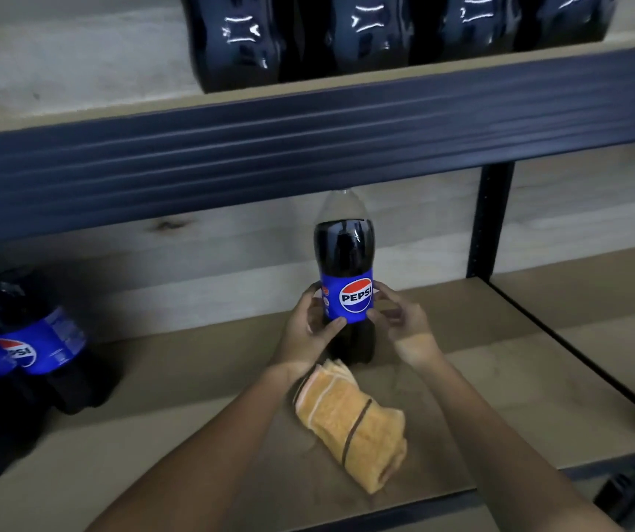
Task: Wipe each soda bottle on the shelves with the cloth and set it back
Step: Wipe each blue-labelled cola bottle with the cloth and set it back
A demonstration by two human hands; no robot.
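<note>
i have a pepsi bottle (344,278) standing upright on the lower shelf (500,339), near the middle of it, its label facing me. my left hand (308,324) wraps the label from the left, thumb laid across the lower front of the blue band and the fingers curled round the far side. my right hand (400,320) meets it from the right, fingertips curled against the label's edge, the thumb side resting lower near the dark base. both hands touch the bottle, so i grip it between them. i cannot tell if its base rests fully on the board or sits just above it.

the folded orange cloth (350,424) lies on the same shelf just in front of the bottle, between my forearms, in neither hand. a thin dark stripe runs across it.

to my far left two more pepsi bottles (39,339) stand together on this shelf, well apart from the one i hold. on the upper shelf (308,120) a row of dark bottle bases (365,36) sits side by side.
</note>
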